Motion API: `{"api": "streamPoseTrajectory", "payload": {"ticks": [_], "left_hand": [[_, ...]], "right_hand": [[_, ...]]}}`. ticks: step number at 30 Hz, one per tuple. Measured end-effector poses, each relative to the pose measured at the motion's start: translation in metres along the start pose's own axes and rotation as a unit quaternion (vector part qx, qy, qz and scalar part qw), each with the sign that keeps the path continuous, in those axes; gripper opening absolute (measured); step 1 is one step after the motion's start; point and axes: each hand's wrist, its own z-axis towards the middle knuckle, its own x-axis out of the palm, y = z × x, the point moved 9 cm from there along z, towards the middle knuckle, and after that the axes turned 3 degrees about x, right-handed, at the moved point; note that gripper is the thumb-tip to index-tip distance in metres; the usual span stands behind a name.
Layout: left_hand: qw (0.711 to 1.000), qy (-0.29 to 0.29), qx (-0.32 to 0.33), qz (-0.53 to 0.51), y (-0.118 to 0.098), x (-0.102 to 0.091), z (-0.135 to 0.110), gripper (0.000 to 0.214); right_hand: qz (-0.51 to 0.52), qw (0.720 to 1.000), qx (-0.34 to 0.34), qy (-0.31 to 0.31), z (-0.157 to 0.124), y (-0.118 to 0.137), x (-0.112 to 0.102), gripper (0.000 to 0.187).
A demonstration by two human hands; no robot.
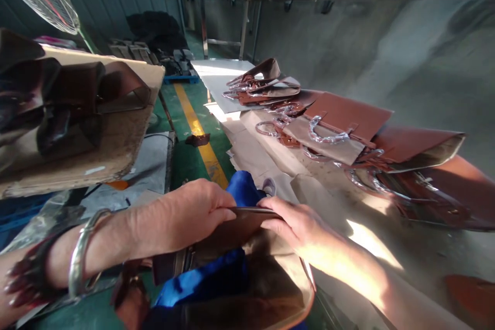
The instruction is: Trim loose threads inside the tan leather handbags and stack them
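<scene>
— What does the bag (232, 232) look like?
— Dark brown and glossy, close below me at the table (386, 247) edge. My left hand (185, 221) and right hand (297, 227) grip its top rim, with blue cloth (242, 188) around it.

I can read no text, label, brand, number or sign on anything around me here at my bench (406, 247).

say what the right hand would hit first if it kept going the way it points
Probably the left hand, facing it across the brown leather piece both hold; depth unclear.
</scene>
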Motion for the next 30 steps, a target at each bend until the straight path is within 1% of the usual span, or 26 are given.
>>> {"api": "streamPoseTrajectory", "payload": {"ticks": [1, 3, 5, 6, 8, 10, 12, 13, 18, 21, 27, 30], "left_hand": [[1.0, -0.004, 0.0, 0.002, 0.001, 0.001, 0.003, 0.03], [1.0, -0.013, -0.004, 0.008, 0.005, 0.001, 0.008, 0.031], [0.999, -0.024, -0.009, 0.02, 0.008, 0.0, 0.013, 0.031], [0.999, -0.03, -0.014, 0.026, 0.008, -0.002, 0.015, 0.03], [0.999, -0.012, -0.042, 0.031, 0.011, -0.002, 0.02, 0.028], [0.996, 0.021, -0.081, 0.03, 0.015, 0.0, 0.023, 0.027], [0.993, 0.046, -0.106, 0.029, 0.018, 0.001, 0.025, 0.026], [0.993, 0.049, -0.108, 0.028, 0.018, 0.001, 0.027, 0.026], [0.995, 0.046, -0.085, 0.013, 0.023, 0.002, 0.028, 0.027], [0.997, 0.045, -0.07, -0.001, 0.026, 0.003, 0.028, 0.027], [0.999, 0.042, -0.028, -0.011, 0.024, 0.006, 0.03, 0.026], [0.999, 0.033, -0.022, -0.003, 0.025, 0.007, 0.03, 0.025]], "right_hand": [[0.004, 1.0, -0.007, -0.01, 0.001, 0.001, -0.001, 0.021], [-0.007, 0.997, -0.039, -0.062, 0.001, 0.005, -0.006, 0.023], [-0.038, 0.989, -0.08, -0.118, 0.001, 0.011, -0.011, 0.017], [-0.054, 0.985, -0.097, -0.134, 0.001, 0.013, -0.012, 0.014], [-0.077, 0.977, -0.125, -0.158, 0.001, 0.015, -0.013, 0.01], [-0.077, 0.973, -0.136, -0.168, 0.004, 0.016, -0.014, 0.007], [-0.058, 0.976, -0.129, -0.162, 0.008, 0.013, -0.014, 0.005], [-0.046, 0.979, -0.121, -0.157, 0.011, 0.012, -0.013, 0.005], [0.011, 0.987, -0.091, -0.133, 0.02, 0.005, -0.006, 0.013], [0.029, 0.99, -0.078, -0.117, 0.023, 0.002, -0.001, 0.014], [0.002, 0.995, -0.049, -0.085, 0.025, 0.0, 0.003, 0.013], [-0.03, 0.996, -0.044, -0.075, 0.025, 0.001, 0.004, 0.014]]}}
